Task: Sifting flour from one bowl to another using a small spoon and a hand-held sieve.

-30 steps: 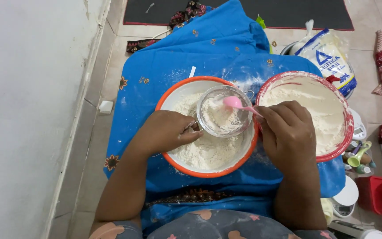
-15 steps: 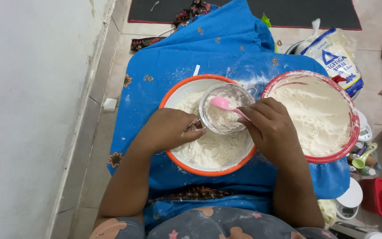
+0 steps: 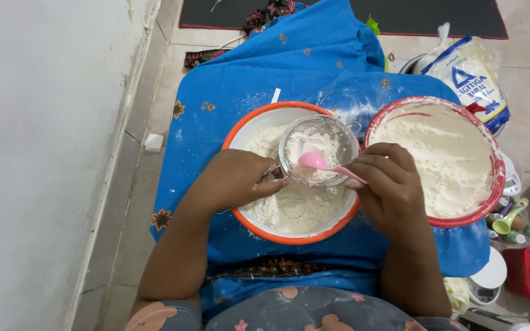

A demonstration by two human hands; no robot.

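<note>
An orange-rimmed bowl (image 3: 248,125) with white flour in it sits on a blue cloth (image 3: 228,86). Over it I hold a round metal sieve (image 3: 318,149) by its handle with my left hand (image 3: 237,179). My right hand (image 3: 387,184) grips a pink spoon (image 3: 314,161), whose bowl rests in the flour inside the sieve. A red-rimmed bowl (image 3: 492,159) full of flour stands just to the right, touching my right hand's side.
A flour bag (image 3: 470,76) lies at the back right. Small bottles and a green scoop (image 3: 510,219), a white scale (image 3: 489,282) and a red container (image 3: 522,273) crowd the right edge. A white wall (image 3: 44,153) runs along the left. A dark mat (image 3: 412,15) lies beyond the cloth.
The pink spoon has moved left and down inside the sieve, stirring the flour. My left hand keeps holding the sieve handle over the orange bowl.
</note>
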